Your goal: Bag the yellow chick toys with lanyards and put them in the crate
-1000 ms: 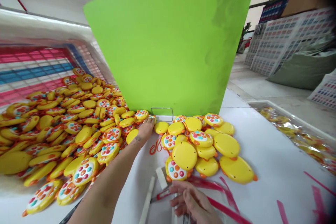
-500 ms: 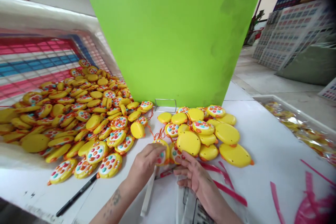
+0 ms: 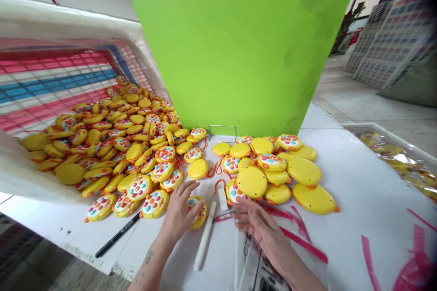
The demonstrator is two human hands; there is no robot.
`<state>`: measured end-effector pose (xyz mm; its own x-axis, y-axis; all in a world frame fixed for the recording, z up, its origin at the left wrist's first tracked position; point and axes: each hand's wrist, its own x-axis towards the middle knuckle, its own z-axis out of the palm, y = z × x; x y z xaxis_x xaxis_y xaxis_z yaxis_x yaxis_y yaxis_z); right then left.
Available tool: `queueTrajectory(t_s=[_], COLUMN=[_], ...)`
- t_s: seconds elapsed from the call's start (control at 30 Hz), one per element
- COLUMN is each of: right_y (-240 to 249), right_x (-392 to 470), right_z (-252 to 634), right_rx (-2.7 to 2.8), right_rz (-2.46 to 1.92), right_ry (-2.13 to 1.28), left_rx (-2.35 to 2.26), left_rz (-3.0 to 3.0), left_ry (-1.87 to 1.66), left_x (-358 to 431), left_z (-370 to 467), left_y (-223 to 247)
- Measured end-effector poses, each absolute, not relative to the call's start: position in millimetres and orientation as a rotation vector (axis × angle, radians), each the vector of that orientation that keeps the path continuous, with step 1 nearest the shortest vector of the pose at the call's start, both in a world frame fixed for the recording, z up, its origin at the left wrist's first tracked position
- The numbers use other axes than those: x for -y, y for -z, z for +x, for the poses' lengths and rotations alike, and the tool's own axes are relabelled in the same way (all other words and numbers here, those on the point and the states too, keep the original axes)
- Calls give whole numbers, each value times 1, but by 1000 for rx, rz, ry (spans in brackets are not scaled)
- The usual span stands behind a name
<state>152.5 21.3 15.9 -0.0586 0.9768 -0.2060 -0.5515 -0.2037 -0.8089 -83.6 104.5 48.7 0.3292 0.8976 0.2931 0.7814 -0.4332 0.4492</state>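
Note:
My left hand (image 3: 179, 211) is spread beside and partly over a yellow toy with coloured dots (image 3: 198, 213) on the white table (image 3: 344, 182); its fingers are apart. My right hand (image 3: 257, 223), fingers loosely extended, rests near the front of a group of yellow toys (image 3: 251, 182), just above a clear plastic bag (image 3: 254, 266). Between the hands lie a white marker (image 3: 205, 236), a small white block (image 3: 223, 199) and a red cutter (image 3: 223, 216). Orange cords trail from some toys.
At left, a large pile of yellow toys (image 3: 136, 119) spills from a lined striped container (image 3: 54, 84). A black pen (image 3: 118, 235) lies front left. A green board (image 3: 235, 50) stands behind. Pink ribbons (image 3: 303, 243) lie at right, near a tray of wrapped toys (image 3: 378, 129).
My left hand has moved toward me and left with the dotted toy, away from the right group, and its fingers have opened. The white block now shows. The view has shifted slightly.

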Motion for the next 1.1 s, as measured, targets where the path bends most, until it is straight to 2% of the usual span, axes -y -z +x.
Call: queueTrajectory(t_s=[0.1, 0.17, 0.33, 0.47, 0.63, 0.8, 0.93, 1.1], right_y=[-17, -18, -21, -23, -29, -23, -19, -17], right_x=[-20, -19, -15, -13, -14, -20, -20, -19], right_z=[154, 155, 154, 150, 156, 159, 156, 158], right_rx=[714, 804, 1058, 1160, 956, 857, 878, 873], right_rz=[-942, -973, -1004, -900, -1012, -1039, -1050, -1045], right_ry=[-1572, -1567, -1563, -1550, -1454, -1394, -1402, -1401], left_rx=[-1521, -1557, -1791, -1642, -1190, -952, -880, -890], left_rz=[2340, 2278, 1927, 1626, 1382, 1176, 1158, 1112], left_ry=[-482, -495, -924, -1249, -1080, -864, -750, -804], left_x=[-99, -97, -95, -78, -51, -46, -46, -42], left_z=[-96, -99, -83, -40, 13, 6, -5, 1], left_y=[-46, -44, -52, -58, -61, -68, -68, -62])
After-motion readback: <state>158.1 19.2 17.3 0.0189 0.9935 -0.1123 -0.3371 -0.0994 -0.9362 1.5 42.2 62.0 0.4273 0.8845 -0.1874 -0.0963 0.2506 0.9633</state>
